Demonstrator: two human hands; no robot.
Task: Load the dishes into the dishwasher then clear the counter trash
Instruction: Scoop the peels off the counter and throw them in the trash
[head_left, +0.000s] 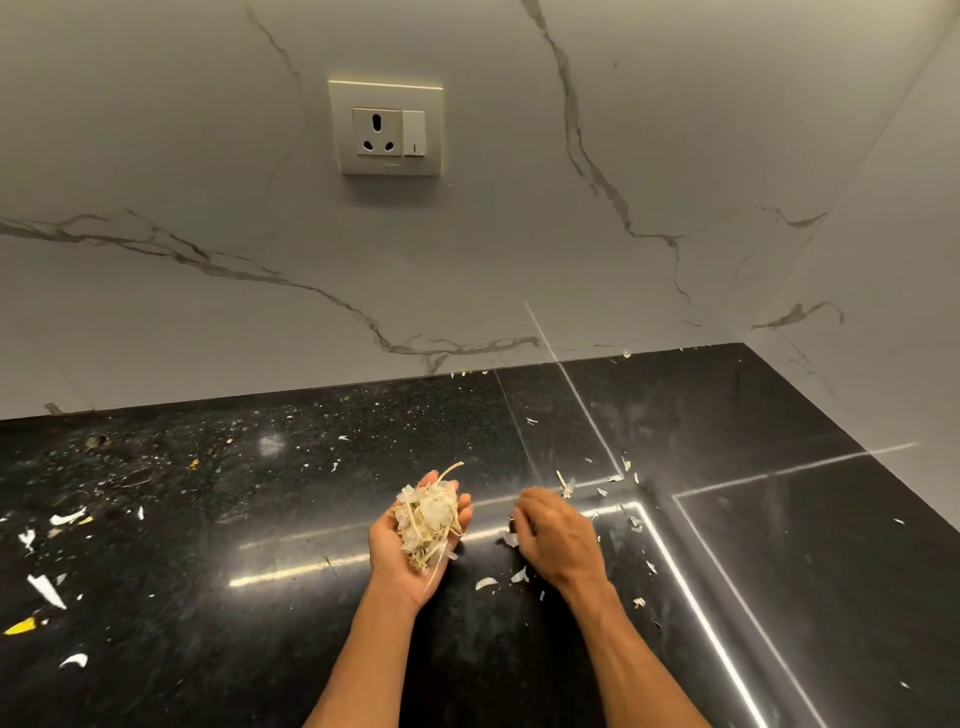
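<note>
Two bare forearms come in from the six o'clock edge over a black speckled counter (208, 597). The left hand (415, 540) is turned palm up and cupped, cradling a heap of pale papery peels and dry stalks (430, 522); one thin stalk pokes out of the heap toward twelve o'clock. At three o'clock of it, just beside, the right hand (556, 535) lies palm down on the counter with its fingers curled in over a few scraps; whether it actually pinches one I cannot tell.

More loose white flakes (501, 579) lie on the counter between the wrists and at five o'clock of the right hand, and others (618, 475) sit at one o'clock of it, near bright reflected light lines. Out toward nine o'clock, well apart from the hands, larger white and yellow bits (47, 590) are scattered on the stone.

Beyond the counter stands a white marble-veined backsplash (260, 312), meeting a side wall at two o'clock. At twelve o'clock on it sits a cream socket plate with a switch (387, 130).
</note>
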